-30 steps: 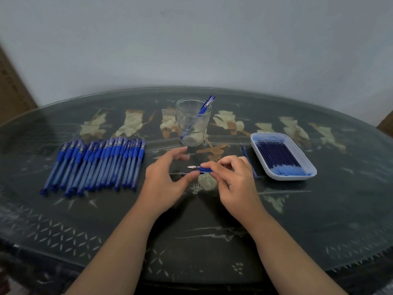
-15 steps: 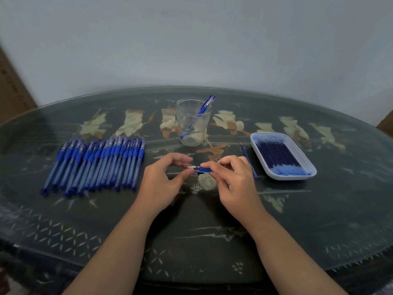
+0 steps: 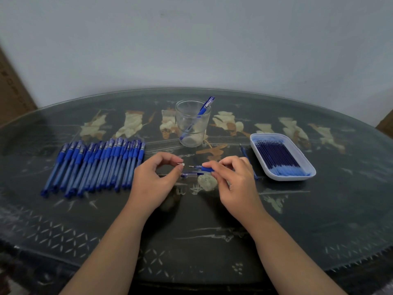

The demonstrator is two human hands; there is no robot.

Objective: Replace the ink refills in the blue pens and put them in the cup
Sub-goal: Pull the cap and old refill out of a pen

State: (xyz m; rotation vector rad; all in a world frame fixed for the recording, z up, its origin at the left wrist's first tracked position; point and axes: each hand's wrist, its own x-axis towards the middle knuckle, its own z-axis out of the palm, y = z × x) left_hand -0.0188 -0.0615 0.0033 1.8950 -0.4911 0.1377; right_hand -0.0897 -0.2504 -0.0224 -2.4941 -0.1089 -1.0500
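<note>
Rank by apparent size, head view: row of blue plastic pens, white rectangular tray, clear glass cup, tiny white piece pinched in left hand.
1. Row of blue plastic pens
2. White rectangular tray
3. Clear glass cup, though farther from the camera
4. Tiny white piece, pinched by the left hand

No lettering can be read in this scene. Dark printed marks on the brown cardboard box (image 3: 14,92) at the left edge are too blurred to make out. Any print on the row of blue plastic pens (image 3: 95,167) lying on the dark oval glass-topped table (image 3: 319,220) is too small to tell.
</note>
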